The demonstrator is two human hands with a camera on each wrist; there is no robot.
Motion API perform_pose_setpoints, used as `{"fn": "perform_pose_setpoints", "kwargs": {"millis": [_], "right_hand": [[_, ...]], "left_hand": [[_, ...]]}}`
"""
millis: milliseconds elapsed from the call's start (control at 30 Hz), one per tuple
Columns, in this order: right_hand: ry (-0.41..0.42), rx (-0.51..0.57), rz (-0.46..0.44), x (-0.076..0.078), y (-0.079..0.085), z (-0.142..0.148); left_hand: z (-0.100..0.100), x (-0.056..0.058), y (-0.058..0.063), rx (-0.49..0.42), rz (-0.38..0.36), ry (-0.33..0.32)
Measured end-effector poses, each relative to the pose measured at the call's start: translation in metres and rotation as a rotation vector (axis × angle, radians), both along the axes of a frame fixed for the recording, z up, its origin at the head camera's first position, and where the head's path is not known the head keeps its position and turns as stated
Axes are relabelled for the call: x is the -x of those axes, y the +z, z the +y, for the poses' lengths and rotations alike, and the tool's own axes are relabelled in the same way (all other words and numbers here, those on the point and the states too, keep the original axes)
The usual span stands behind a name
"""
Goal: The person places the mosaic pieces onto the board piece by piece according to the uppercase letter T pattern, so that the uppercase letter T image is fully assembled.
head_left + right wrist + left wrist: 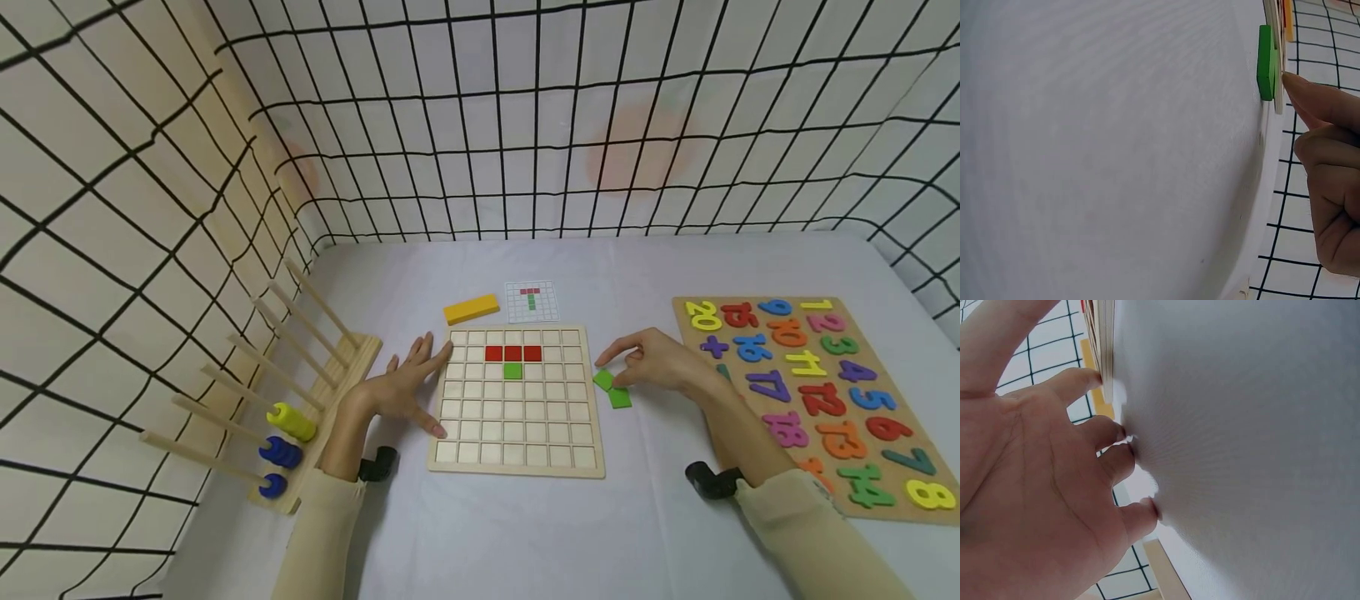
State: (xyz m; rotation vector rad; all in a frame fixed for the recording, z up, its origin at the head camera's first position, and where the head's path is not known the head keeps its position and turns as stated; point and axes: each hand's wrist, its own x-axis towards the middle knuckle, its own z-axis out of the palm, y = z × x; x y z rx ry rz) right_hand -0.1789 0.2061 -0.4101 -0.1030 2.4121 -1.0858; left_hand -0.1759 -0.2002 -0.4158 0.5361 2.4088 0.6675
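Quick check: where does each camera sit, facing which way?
Head: on the head, facing forward and down at the board; left hand, right hand and sleeves show.
Left wrist: worn there, facing across the tabletop, board edge at top; left palm and fingers show.
Right wrist: worn there, facing across the tabletop, green tile upper right; right fingers show.
Head and left wrist share the board and yellow bar.

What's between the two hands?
The head view shows the grid board between the left hand and right hand, holding red tiles and a green tile. Loose green tiles lie by the right hand.
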Motion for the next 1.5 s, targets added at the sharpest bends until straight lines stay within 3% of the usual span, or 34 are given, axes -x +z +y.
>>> {"fn": "perform_pose_setpoints", "kwargs": {"millis": [800, 1500], "right_hand": [[0.045, -0.026, -0.028, 0.0059, 0.0002, -0.0008], [-0.011, -0.088, -0.032, 0.0075, -0.0006, 0.0050]], "left_hand": [[0.0008, -0.0008, -0.0003, 0.015, 0.005, 0.016], [0.0012, -0.0009, 0.0001, 0.015, 0.008, 0.022]]}}
